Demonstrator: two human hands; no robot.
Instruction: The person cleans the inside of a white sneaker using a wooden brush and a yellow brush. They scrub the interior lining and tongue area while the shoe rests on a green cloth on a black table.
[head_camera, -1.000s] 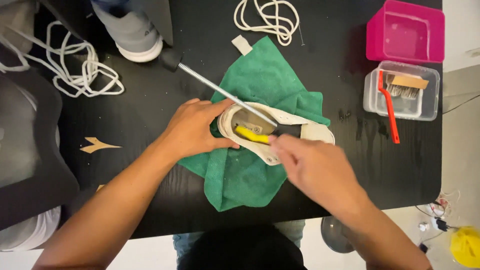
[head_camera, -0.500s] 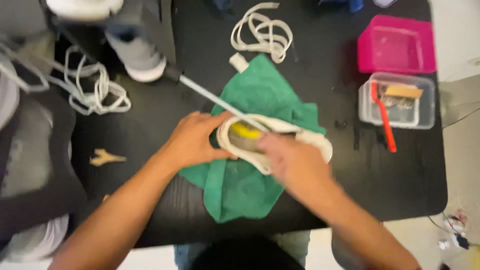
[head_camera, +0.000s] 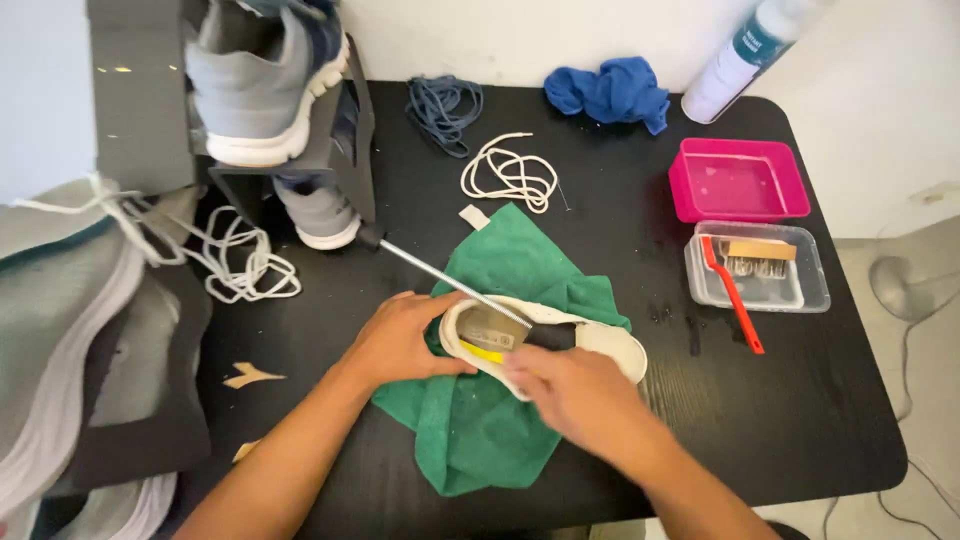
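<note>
The fingers of the left hand (head_camera: 400, 335) are curled closed around the heel end of a white low-cut shoe with a yellow inner lining (head_camera: 545, 345), which is lain on its side on a crumpled green microfibre cloth (head_camera: 480, 420) at the middle of a black wooden table (head_camera: 800, 420). The right hand (head_camera: 575, 395) is closed over the shoe's side and mouth; what is gripped beneath it cannot be told, though a long tool with a thin metal shaft and a black knob (head_camera: 440, 275) is seen slanting from the shoe's opening towards the upper left.

The shoe is judged light and soft-sided, with a stiffer sole, so it is best pinched at the heel and along the sole edge.

Further out, a coiled white shoelace (head_camera: 508, 175), a pink plastic tub (head_camera: 738, 182) and a clear plastic tray holding a red-handled brush (head_camera: 757, 268) are seen.

Compared with half a second ago, more of the far edge of the table is shown, and the hands are placed much as before.
</note>
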